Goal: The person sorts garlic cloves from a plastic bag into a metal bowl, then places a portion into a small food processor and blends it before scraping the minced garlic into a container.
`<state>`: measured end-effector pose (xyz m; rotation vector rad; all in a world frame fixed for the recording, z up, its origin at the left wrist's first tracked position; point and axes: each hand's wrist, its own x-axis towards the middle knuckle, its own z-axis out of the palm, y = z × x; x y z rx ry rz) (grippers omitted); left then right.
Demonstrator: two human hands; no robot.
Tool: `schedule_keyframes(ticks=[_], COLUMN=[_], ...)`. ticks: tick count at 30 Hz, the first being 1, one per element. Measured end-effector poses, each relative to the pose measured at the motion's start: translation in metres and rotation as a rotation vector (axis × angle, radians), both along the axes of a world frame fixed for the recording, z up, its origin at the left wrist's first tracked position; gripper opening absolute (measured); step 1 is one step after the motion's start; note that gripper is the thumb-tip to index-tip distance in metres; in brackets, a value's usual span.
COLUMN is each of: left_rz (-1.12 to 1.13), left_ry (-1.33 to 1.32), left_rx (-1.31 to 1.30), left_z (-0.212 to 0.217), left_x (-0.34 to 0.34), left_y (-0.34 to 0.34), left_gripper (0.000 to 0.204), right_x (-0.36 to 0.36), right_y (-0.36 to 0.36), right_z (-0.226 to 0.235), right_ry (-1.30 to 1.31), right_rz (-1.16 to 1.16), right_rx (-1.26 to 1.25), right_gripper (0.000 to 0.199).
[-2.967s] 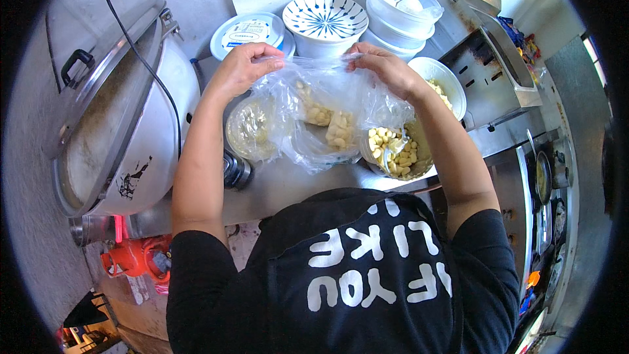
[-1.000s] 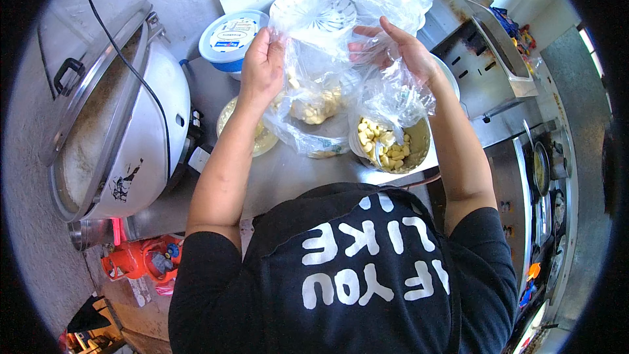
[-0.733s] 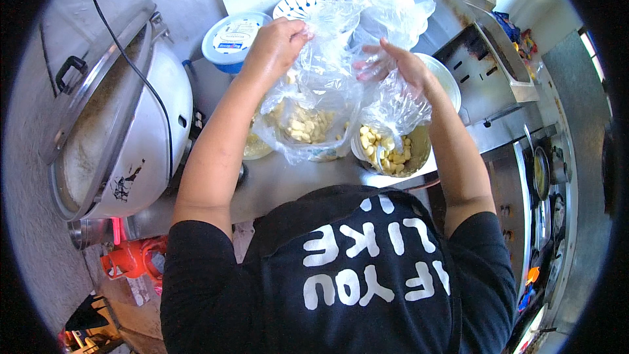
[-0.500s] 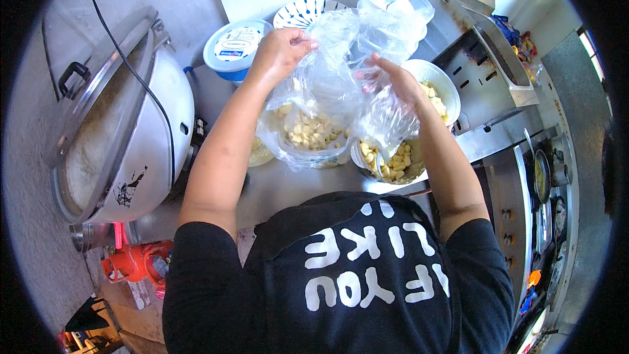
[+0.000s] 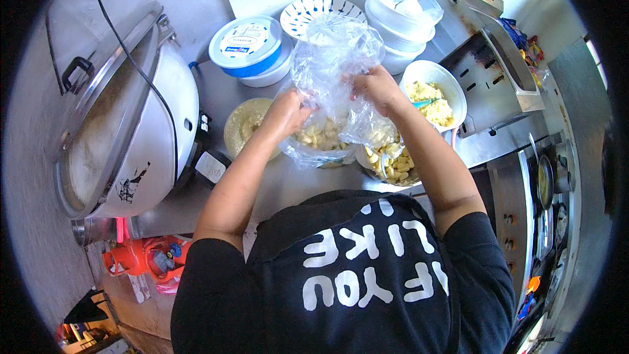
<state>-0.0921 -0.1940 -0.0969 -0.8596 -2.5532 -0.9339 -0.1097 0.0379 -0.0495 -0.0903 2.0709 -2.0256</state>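
Observation:
A clear plastic bag point(image 5: 334, 46) stands in front of me with pale peeled garlic cloves point(image 5: 316, 137) in its bottom. My left hand point(image 5: 288, 115) is closed on the bag's left side, fingers bunched in the film. On the other side my right hand point(image 5: 380, 92) pinches the crumpled plastic near the top. Loose film hangs below it over a bowl of more peeled cloves point(image 5: 400, 169), hiding part of that bowl. Beyond my right wrist, a white bowl point(image 5: 460, 92) holds chopped pale yellow pieces and a teal utensil point(image 5: 424, 103).
Left of the bag sits a bowl of pale mash point(image 5: 237, 124), partly behind my forearm. Further back are a blue-and-white lidded tub point(image 5: 246, 42), a patterned plate point(image 5: 308, 10) and stacked white tubs point(image 5: 403, 26) with tongs. A large white cooker point(image 5: 147, 137) stands left; a steel appliance point(image 5: 485, 72), right.
Both hands have come lower and nearer to me, the left one also moving right. The bag's top is gathered more upright between them, baring the tub and plate behind.

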Motion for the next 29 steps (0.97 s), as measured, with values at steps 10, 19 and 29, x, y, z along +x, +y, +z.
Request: schedule_keyframes(ticks=[10, 19, 29], left_rz=[-0.031, -0.063, -0.053], left_ry=[0.01, -0.198, -0.238], left_rx=[0.242, 0.288, 0.19], left_z=[0.095, 0.127, 0.141], left_x=[-0.018, -0.041, -0.054], left_y=[0.013, 0.003, -0.002], left_gripper=[0.02, 0.027, 0.036], right_x=[0.007, -0.001, -0.01], right_y=[0.01, 0.032, 0.058], right_z=[0.05, 0.032, 0.012], right_ry=[-0.07, -0.049, -0.048], right_rz=[-0.084, -0.106, -0.094], right_rx=[-0.009, 0.167, -0.169], right_gripper=[0.048, 0.04, 0.098])
